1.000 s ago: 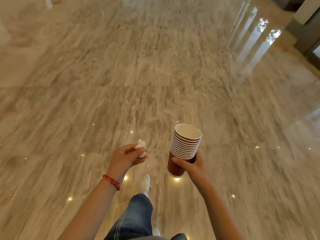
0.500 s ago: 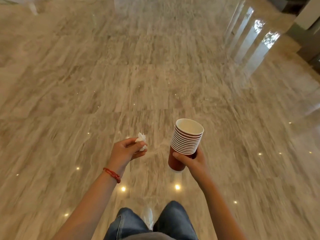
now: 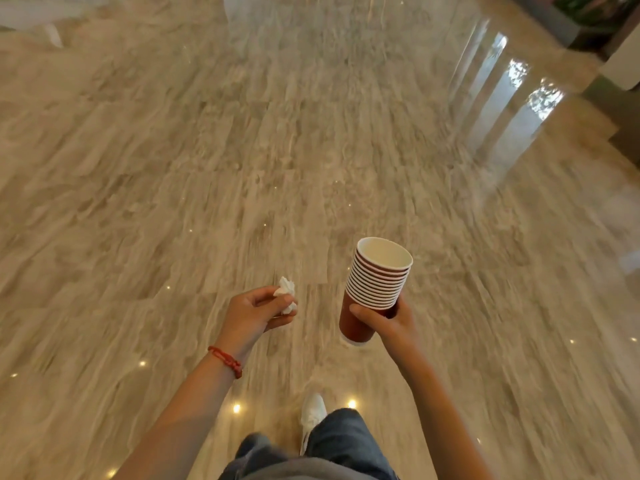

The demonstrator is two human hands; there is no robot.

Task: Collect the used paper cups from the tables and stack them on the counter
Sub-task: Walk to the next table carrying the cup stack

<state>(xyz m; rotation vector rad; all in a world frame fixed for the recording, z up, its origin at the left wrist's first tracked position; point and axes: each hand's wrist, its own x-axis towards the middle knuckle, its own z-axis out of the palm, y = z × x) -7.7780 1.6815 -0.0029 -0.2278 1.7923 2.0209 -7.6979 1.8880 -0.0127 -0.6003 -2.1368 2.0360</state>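
Walking across the marble floor (image 3: 173,202), our right hand (image 3: 388,322) wraps the nested stack of red paper cups (image 3: 375,289) near its base, our left hand (image 3: 252,311) pinches a crumpled tissue (image 3: 286,293); we should keep the stack upright until we reach the counter.

floor (image 3: 242,161): polished beige marble, ceiling lights mirrored as bright dots | window reflection (image 3: 509,98): far right | white shoe (image 3: 312,412): stepping forward | blue jeans (image 3: 346,441) | red string bracelet (image 3: 225,360): on wrist
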